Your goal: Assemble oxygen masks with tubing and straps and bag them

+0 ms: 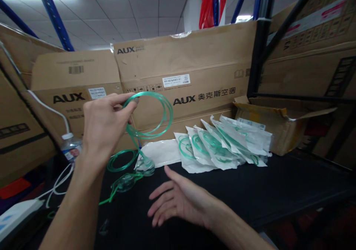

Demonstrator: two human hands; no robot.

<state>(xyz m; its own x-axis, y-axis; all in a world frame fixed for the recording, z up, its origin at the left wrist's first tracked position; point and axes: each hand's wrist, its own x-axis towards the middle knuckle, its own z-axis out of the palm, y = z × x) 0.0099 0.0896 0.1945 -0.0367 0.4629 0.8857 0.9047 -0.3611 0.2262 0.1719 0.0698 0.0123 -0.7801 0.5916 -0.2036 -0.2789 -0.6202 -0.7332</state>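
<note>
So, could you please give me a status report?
Left hand pinching coiled green tubing, raised. Right hand open, holding nothing. Fanned white packets off to the right, touching neither hand.

Left of centre in the frame, we pinch a green coil (151, 134) between the thumb and fingers of our left hand (107, 118), raised above the black shelf (292, 179). At bottom centre, we hold our right hand (183, 201) spread, touching nothing. Between our hands, a clear green mask (126, 182) lies on the shelf. Right of centre, we see overlapping white packets (222, 148) beside an open box (283, 129). At left stands a bottle (71, 148); AUX cartons (194, 70) fill the background.
</note>
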